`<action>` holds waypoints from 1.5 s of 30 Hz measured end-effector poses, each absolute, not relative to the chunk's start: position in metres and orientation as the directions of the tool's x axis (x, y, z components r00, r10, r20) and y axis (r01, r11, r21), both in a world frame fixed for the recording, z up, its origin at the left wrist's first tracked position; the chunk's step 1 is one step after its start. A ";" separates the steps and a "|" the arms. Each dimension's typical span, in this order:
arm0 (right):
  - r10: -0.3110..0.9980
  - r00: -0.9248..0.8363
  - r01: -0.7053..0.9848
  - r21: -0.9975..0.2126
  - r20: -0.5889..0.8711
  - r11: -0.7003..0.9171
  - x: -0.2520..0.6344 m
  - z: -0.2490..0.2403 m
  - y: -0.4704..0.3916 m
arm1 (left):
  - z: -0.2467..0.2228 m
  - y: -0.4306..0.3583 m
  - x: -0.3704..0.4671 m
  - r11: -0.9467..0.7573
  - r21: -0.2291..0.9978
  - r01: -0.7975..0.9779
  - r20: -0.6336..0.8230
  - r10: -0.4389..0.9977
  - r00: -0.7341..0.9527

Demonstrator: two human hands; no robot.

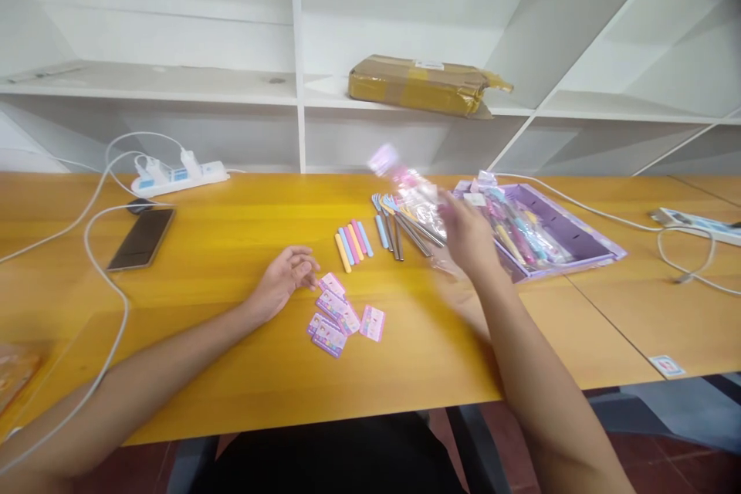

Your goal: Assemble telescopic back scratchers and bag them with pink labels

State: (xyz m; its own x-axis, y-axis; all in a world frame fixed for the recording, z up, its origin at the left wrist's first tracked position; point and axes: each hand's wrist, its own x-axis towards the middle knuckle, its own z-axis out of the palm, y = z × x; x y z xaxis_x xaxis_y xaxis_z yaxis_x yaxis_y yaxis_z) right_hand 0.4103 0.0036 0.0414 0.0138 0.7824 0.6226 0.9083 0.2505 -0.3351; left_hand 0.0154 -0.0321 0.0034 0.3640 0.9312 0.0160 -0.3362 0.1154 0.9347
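My left hand (286,280) lies on the table with loosely curled, parted fingers and holds nothing. Just beside its fingertips are several pink and purple printed cards (333,305), partly overlapping. My right hand (468,228) grips a clear plastic bag (414,189) with pink and purple parts, smeared by motion, above the table. Below that bag lie several metal rods with blue and yellow forked ends (405,228), partly covered. Between the hands, pastel sticks (353,241) in yellow, blue and pink lie side by side.
A purple tray (579,262) at the right contains bagged colourful items (526,228). A phone (142,238), a power strip (182,179) and white cables are at the left. Another power strip (700,225) lies far right. A taped carton (420,85) sits on the shelf (231,85).
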 end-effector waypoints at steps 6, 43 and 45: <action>0.557 0.359 0.933 -0.298 0.749 -0.200 0.482 0.051 0.003 | -0.002 -0.032 0.015 0.051 0.966 -0.252 0.062 0.905 0.421; 0.984 0.018 0.999 -0.052 0.177 -0.009 0.368 0.005 0.019 | -0.004 -0.015 0.022 -0.718 0.424 0.552 0.227 0.674 0.703; 0.984 0.018 0.998 -0.059 0.179 -0.008 0.368 0.005 0.019 | -0.003 -0.015 0.022 -0.746 0.427 0.510 0.207 0.630 0.748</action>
